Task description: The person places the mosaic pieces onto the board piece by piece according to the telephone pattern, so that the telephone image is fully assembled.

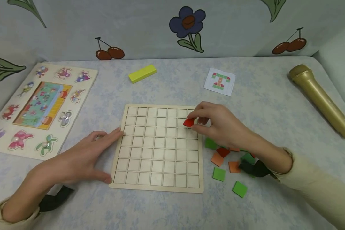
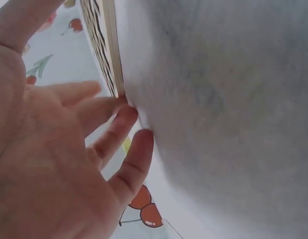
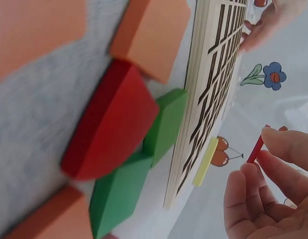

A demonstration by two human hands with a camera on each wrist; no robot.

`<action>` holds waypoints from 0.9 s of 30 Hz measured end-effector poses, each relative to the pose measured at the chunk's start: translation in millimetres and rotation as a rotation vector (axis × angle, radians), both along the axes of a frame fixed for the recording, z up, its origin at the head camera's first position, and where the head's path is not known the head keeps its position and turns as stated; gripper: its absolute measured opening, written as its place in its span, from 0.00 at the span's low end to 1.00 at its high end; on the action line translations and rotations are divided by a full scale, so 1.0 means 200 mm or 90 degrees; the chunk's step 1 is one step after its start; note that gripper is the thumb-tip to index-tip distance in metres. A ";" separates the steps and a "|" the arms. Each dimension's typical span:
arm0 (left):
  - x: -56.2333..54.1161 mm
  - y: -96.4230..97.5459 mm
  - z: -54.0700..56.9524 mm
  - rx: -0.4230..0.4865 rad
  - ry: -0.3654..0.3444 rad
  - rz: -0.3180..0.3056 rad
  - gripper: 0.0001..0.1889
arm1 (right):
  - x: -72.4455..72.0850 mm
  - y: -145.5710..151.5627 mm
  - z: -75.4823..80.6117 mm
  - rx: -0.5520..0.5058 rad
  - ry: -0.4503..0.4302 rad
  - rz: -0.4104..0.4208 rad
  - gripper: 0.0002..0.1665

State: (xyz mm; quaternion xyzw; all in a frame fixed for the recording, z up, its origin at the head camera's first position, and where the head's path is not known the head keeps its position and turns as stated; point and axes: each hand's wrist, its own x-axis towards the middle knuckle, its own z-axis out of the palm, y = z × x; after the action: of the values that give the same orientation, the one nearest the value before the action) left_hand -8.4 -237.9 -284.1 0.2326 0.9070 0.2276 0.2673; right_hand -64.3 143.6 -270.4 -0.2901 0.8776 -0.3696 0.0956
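A square wooden grid board (image 1: 158,190) lies on the table, its squares bare of tiles. My right hand (image 1: 218,123) pinches a red quarter-round tile (image 1: 188,122) between thumb and fingers, over the board's upper right squares. In the right wrist view the same red tile (image 3: 256,148) shows edge-on in the fingertips. My left hand (image 1: 83,156) is spread along the board's left edge. Its index finger touches the upper part of that edge and its thumb is at the lower left corner. The left wrist view shows the hand's (image 2: 59,144) fingers loosely extended beside the board.
Right of the board lie several loose tiles: green (image 1: 219,174), orange (image 1: 217,159) and red (image 1: 223,152), partly under my right forearm. A pattern card (image 1: 230,86) and a yellow block (image 1: 142,73) lie behind. A picture puzzle (image 1: 86,86) is at left, a gold microphone (image 1: 322,99) at right.
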 end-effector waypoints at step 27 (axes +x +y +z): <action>0.00 0.10 0.00 -0.042 0.051 -0.068 0.59 | -0.10 -0.35 -0.01 0.014 -0.025 0.036 0.18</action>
State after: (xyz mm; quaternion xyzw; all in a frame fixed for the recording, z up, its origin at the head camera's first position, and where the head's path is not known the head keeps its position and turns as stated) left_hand -9.0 -218.2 -283.4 0.2807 0.9103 0.1733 0.2500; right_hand -84.2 72.8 -272.6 -0.3064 0.8709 -0.3629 0.1260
